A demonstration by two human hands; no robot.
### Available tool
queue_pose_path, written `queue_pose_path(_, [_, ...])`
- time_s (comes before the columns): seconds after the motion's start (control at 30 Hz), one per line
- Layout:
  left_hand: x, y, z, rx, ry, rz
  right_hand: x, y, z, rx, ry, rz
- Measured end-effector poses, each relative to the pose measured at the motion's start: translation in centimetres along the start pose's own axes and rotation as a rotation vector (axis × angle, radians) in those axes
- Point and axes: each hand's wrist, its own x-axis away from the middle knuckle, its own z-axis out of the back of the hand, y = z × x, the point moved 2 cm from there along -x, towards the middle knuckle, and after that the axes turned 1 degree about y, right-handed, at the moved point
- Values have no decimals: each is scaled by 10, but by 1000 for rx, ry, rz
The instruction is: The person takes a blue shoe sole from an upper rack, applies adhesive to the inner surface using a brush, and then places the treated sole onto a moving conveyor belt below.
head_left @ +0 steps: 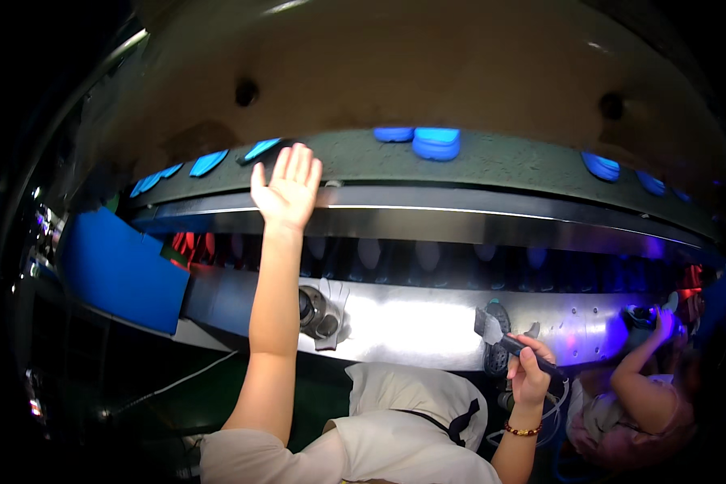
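My left hand (288, 189) is stretched far forward over the metal rail, fingers extended and palm showing, with nothing in it. Just beyond its fingers, a dark piece with a bright blue top (261, 150) lies on the grey-green belt (508, 161); whether they touch is unclear. Low on the right, my right hand (531, 373) is closed round the black handle of a brush (510, 342) with grey bristles. Below the brush head a dark shoe sole (497, 360) lies on the metal bench (411, 323), partly covered by the brush.
More blue rounded pieces (436, 145) sit along the belt. A metal pot (319, 310) with a grey cloth or glove stands on the bench. Leftward is a blue panel (125, 270). A brown overhead cover (427, 64) spans the top. Another person (645, 395) works at the right.
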Motion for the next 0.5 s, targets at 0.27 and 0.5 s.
queue_pose_path(0.27, [-10,-104,-79,-2132,-784,-756,13,2,15,-16,165,-64])
queue_pose_path(0.5, [-116,-144,-73,-2087,-808,-380,32,3,35,-11,331,-50])
